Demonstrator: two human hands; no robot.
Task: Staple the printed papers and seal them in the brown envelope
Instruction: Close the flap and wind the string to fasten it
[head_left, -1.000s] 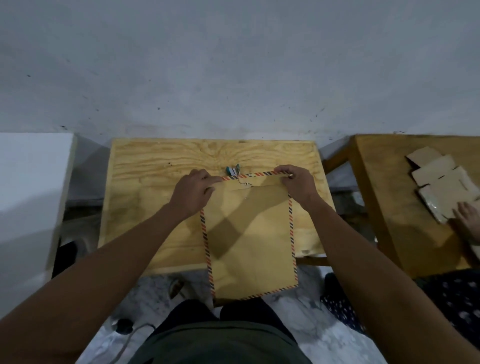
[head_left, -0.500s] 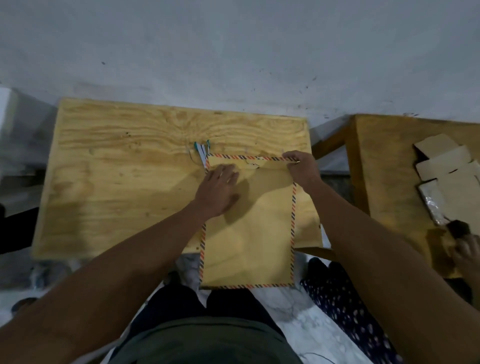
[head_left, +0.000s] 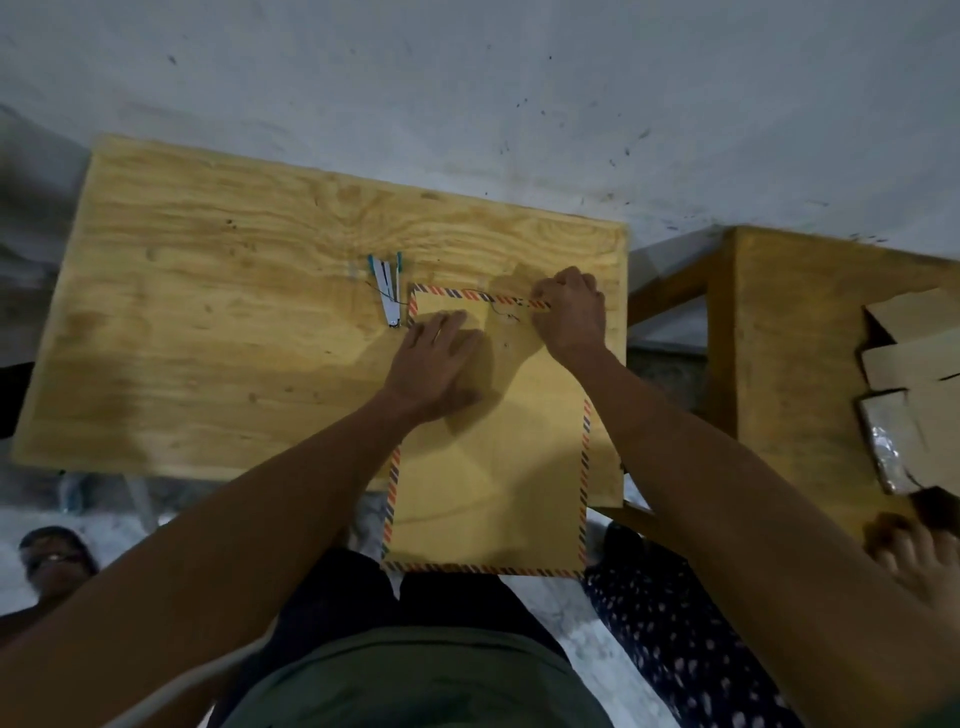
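A brown envelope (head_left: 493, 467) with a red-and-blue striped border lies on the plywood table (head_left: 218, 322), its near end hanging over the front edge. My left hand (head_left: 436, 364) presses flat on the upper left part of the envelope, fingers straight. At the top right corner my right hand (head_left: 569, 309) is curled and pinches the striped top edge, where a thin dark string shows. A small blue-and-white stapler (head_left: 388, 293) lies open on the table just left of the envelope's top corner. The printed papers are not visible.
A second wooden table (head_left: 779, 364) stands to the right, with cardboard pieces (head_left: 914, 364) on it and another person's hand (head_left: 914, 551) at its near edge. Another person is at the lower left. A grey wall rises behind both tables.
My left hand slid from the envelope's top left corner down onto its face and lies flat. The right hand stays at the top right corner. The view shifted.
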